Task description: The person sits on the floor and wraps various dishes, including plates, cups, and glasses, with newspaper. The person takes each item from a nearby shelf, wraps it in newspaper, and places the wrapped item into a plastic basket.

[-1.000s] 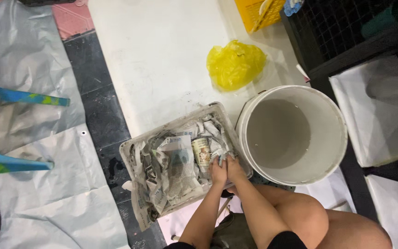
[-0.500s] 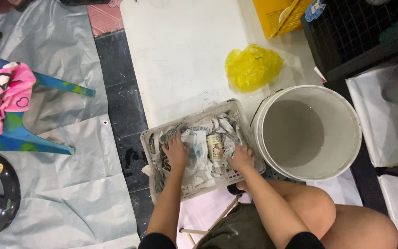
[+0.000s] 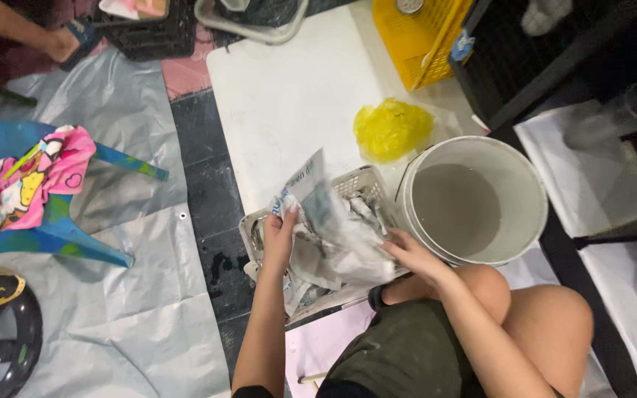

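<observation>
Now your left hand [image 3: 280, 234] has lifted a wet paper sheet [image 3: 318, 214] out of the tray [image 3: 366, 180], fingers pinching its edge. Your right hand [image 3: 407, 254], fingers spread, has slid under it (half a second ago both pressed flat), so peeling has begun.

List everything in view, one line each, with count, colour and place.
wet paper sheets: several, grey-white, in the basket, one lifted
basket: one, white, centre floor
bucket: one, white, grey liquid inside, right of basket
plastic bag: one, yellow, on white board
crate: one, yellow, top
chair: one, blue, left, pink cloth on it
left hand: holding the lifted sheet
right hand: on the sheets
</observation>
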